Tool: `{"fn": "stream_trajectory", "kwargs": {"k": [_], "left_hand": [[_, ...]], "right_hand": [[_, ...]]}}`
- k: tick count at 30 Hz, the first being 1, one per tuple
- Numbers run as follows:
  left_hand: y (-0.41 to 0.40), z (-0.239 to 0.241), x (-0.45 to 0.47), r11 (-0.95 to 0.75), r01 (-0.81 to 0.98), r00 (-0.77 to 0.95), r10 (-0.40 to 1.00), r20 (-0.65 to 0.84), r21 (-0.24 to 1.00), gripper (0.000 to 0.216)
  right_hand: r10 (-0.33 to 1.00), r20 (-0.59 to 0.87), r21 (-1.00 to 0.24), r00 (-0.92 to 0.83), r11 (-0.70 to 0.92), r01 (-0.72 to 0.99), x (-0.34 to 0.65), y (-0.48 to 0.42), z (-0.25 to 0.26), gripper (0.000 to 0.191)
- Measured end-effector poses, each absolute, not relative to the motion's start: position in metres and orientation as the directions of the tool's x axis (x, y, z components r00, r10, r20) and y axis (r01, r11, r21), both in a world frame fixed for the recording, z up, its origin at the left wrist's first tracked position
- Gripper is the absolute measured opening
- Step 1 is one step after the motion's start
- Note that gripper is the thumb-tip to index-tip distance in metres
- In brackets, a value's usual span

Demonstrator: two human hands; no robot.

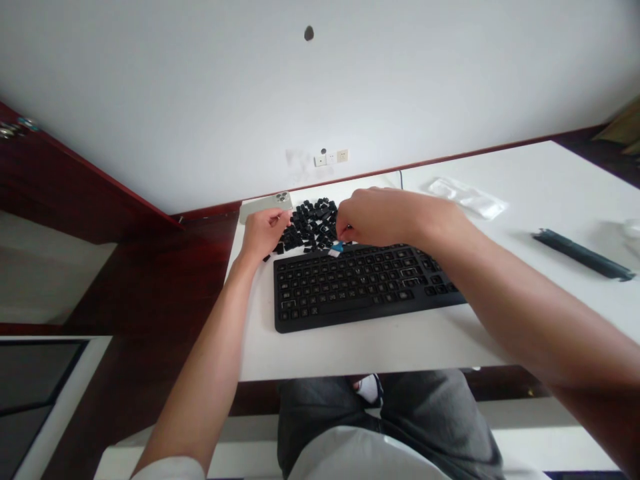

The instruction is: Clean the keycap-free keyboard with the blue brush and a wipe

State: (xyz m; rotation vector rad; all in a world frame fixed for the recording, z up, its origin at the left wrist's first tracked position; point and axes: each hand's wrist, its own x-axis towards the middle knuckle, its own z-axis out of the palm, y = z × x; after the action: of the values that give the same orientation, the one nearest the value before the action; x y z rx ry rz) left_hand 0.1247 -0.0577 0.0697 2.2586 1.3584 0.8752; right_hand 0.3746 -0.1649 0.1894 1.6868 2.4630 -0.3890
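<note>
Head view.

- Left hand (264, 232) is resting on the white table (525, 193) at the left edge of a pile of loose black keycaps (313, 223). Its fingers are curling inward and the tips are touching the pile. Cannot tell whether it is pinching a cap.
- Right hand (380, 215) is hanging over the pile's right side. Its fingers are bunching downward at a small blue-and-white piece (336, 249), which is sitting at the top edge of the black keyboard (360, 290). Cannot tell whether it is gripping the piece.
- The keyboard is lying flat just in front of the pile, on the person's side.
- A pale phone (265, 205) is lying camera-side up just behind the left hand.
- Farther right, a clear plastic bag (467, 197) and a dark slim tool (583, 255) are lying well apart from both hands.
- A dark cable (400, 179) is running off the table's far edge.
</note>
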Motion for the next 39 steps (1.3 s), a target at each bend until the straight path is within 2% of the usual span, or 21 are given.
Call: {"fn": "stream_trajectory", "kwargs": {"k": [3,5,7,10,12,17,20,22,24,27,30,32,35,37,39], "left_hand": [[-0.058,0.07,0.124,-0.479,0.641,0.35,0.878,0.326,0.599,0.044],[-0.057,0.069,0.124,-0.485,0.629,0.356,0.875,0.329,0.607,0.044],[-0.058,0.068,0.124,-0.489,0.624,0.361,0.872,0.33,0.61,0.044],[-0.058,0.068,0.124,-0.486,0.633,0.357,0.874,0.329,0.603,0.044],[-0.058,0.069,0.123,-0.483,0.645,0.35,0.876,0.333,0.593,0.044],[-0.056,0.068,0.122,-0.485,0.641,0.345,0.875,0.341,0.596,0.043],[-0.055,0.066,0.124,-0.491,0.622,0.357,0.871,0.338,0.61,0.045],[-0.056,0.065,0.125,-0.497,0.615,0.364,0.868,0.338,0.612,0.045],[-0.057,0.065,0.126,-0.505,0.609,0.37,0.863,0.345,0.611,0.045],[-0.058,0.066,0.126,-0.528,0.598,0.385,0.849,0.362,0.602,0.045],[-0.06,0.069,0.124,-0.547,0.595,0.398,0.837,0.376,0.589,0.043],[-0.06,0.072,0.123,-0.557,0.594,0.396,0.83,0.392,0.58,0.043],[-0.06,0.074,0.123,-0.561,0.599,0.393,0.828,0.4,0.572,0.044],[-0.061,0.074,0.124,-0.558,0.6,0.401,0.83,0.388,0.573,0.044],[-0.062,0.074,0.126,-0.567,0.597,0.414,0.824,0.386,0.568,0.045]], "right_hand": [[0.913,-0.369,-0.008,-0.176,0.186,0.982,0.392,-0.159,0.191,0.025],[0.917,-0.392,0.054,-0.08,0.11,0.992,0.398,-0.156,0.188,0.023],[0.922,-0.365,0.024,-0.127,0.146,0.989,0.398,-0.152,0.183,0.026],[0.908,-0.273,-0.099,-0.317,0.301,0.949,0.389,-0.149,0.179,0.029],[0.903,-0.266,-0.113,-0.338,0.319,0.941,0.386,-0.148,0.18,0.029],[0.901,-0.417,0.025,-0.12,0.143,0.989,0.405,-0.144,0.186,0.019],[0.898,-0.439,0.055,0.039,-0.016,0.998,0.423,-0.141,0.187,0.017],[0.892,-0.448,0.058,0.061,-0.04,0.998,0.424,-0.141,0.188,0.018],[0.894,-0.447,0.033,-0.034,0.055,0.998,0.414,-0.144,0.19,0.02],[0.876,-0.403,-0.104,-0.264,0.242,0.965,0.395,-0.152,0.194,0.024],[0.907,-0.28,-0.267,-0.316,0.243,0.933,0.399,-0.167,0.194,0.027],[0.963,-0.149,-0.338,-0.226,0.165,0.927,0.423,-0.185,0.186,0.029],[0.991,0.054,-0.321,0.125,-0.101,0.942,0.48,-0.227,0.158,0.038],[0.928,0.105,-0.259,0.357,-0.321,0.911,0.519,-0.261,0.131,0.044],[0.882,0.083,-0.234,0.464,-0.435,0.869,0.55,-0.291,0.107,0.045]]}}
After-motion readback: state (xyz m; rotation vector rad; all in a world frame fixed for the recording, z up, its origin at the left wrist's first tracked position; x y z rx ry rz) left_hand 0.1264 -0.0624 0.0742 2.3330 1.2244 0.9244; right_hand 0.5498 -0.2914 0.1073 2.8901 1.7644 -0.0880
